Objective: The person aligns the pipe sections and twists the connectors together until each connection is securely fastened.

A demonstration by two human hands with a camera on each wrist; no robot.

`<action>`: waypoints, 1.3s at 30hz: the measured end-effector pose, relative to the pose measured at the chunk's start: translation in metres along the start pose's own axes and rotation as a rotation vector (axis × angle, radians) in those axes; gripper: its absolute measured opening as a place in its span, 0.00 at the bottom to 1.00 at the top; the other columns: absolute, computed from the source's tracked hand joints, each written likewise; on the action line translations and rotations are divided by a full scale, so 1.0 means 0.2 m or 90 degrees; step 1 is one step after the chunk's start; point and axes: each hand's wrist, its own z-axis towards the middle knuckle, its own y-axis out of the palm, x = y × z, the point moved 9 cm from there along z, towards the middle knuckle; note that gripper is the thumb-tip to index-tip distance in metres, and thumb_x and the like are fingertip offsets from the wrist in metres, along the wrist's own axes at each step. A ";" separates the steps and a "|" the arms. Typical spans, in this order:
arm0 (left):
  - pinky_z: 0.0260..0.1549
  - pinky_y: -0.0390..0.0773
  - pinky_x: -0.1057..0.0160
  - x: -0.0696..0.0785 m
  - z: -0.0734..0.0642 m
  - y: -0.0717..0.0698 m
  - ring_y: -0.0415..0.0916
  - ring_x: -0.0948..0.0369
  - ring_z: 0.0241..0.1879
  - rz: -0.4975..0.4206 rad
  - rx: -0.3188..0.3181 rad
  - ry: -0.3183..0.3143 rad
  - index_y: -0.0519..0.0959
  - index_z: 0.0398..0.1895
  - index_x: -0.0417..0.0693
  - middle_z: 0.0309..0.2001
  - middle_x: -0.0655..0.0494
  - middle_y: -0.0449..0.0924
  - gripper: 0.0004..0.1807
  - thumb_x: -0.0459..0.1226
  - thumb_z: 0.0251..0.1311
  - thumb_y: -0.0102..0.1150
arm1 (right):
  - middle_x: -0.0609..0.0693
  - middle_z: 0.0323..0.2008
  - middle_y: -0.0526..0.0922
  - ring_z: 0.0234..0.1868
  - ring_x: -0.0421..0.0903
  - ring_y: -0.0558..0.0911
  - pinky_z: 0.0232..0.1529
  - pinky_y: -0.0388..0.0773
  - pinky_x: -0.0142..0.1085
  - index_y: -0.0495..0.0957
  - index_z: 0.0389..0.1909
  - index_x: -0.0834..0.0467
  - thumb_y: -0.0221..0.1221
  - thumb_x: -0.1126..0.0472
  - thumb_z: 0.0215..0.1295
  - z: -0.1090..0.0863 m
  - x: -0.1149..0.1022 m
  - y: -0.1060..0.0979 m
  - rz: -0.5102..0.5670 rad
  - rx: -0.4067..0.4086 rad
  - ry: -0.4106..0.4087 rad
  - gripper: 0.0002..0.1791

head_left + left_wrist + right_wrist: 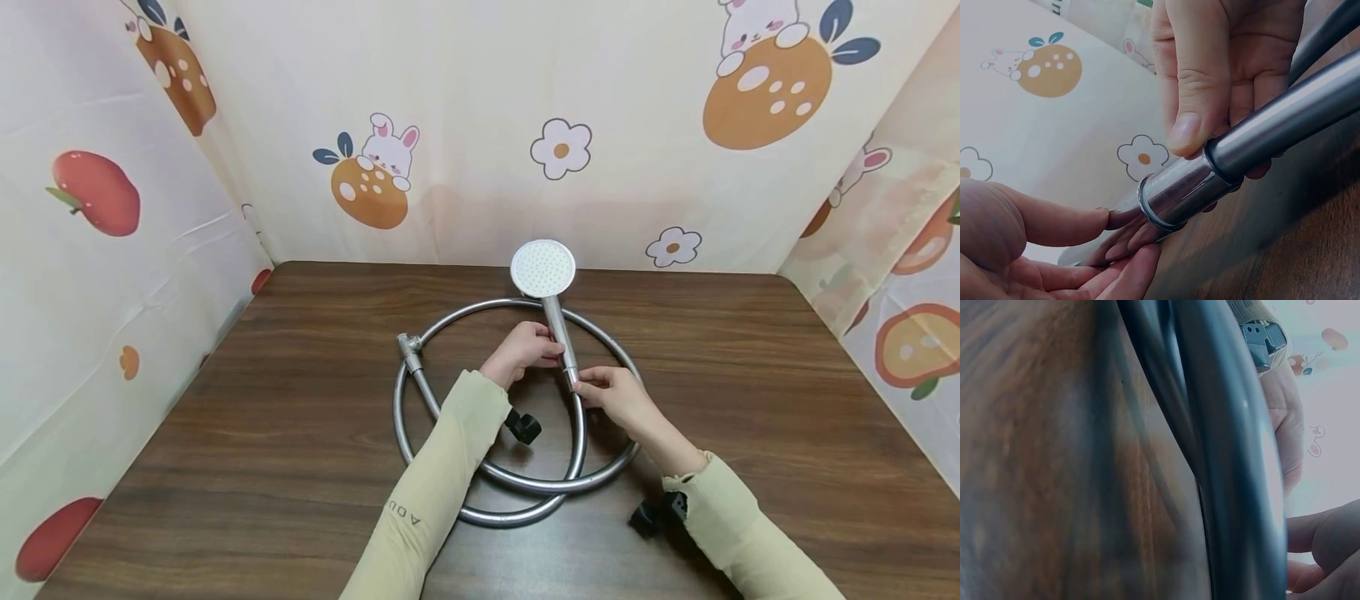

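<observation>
A shower head (543, 268) with a round white face stands tilted up at the table's far edge, its silver handle (557, 327) pointing toward me. My left hand (525, 348) grips the lower handle between thumb and fingers. My right hand (617, 395) pinches the metal connector nut (1175, 187) where the grey shower hose (578, 433) meets the handle. Close up in the left wrist view, the left fingers (1066, 225) lie round the handle and the right thumb (1186, 128) presses on the nut. In the right wrist view the hose (1235, 450) hides most of the right hand.
The hose lies in wide loops on the dark wooden table (262, 467). Its other end carries a silver fitting (409, 350) at the left of the loops. A printed fabric backdrop (480, 100) rises behind the table and along both sides.
</observation>
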 end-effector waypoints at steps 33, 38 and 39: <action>0.45 0.76 0.61 -0.07 0.02 0.00 0.77 0.48 0.45 0.056 -0.008 -0.042 0.72 0.46 0.28 0.42 0.40 0.78 0.15 0.27 0.56 0.55 | 0.64 0.37 0.82 0.32 0.50 0.84 0.36 0.79 0.37 0.73 0.46 0.76 0.55 0.65 0.62 0.02 0.05 0.01 -0.003 -0.008 0.017 0.18; 0.45 0.76 0.61 -0.08 0.02 -0.01 0.78 0.49 0.45 0.054 -0.005 -0.049 0.72 0.46 0.30 0.42 0.40 0.79 0.14 0.27 0.56 0.56 | 0.65 0.35 0.82 0.31 0.49 0.83 0.35 0.80 0.39 0.71 0.45 0.77 0.56 0.66 0.61 0.01 0.04 0.01 0.007 -0.001 0.018 0.17; 0.46 0.76 0.61 -0.08 0.02 -0.01 0.78 0.49 0.45 0.054 -0.005 -0.050 0.72 0.45 0.30 0.42 0.40 0.79 0.14 0.28 0.56 0.56 | 0.65 0.35 0.81 0.31 0.49 0.83 0.35 0.80 0.39 0.71 0.45 0.77 0.56 0.66 0.61 0.01 0.04 0.01 0.011 -0.001 0.019 0.17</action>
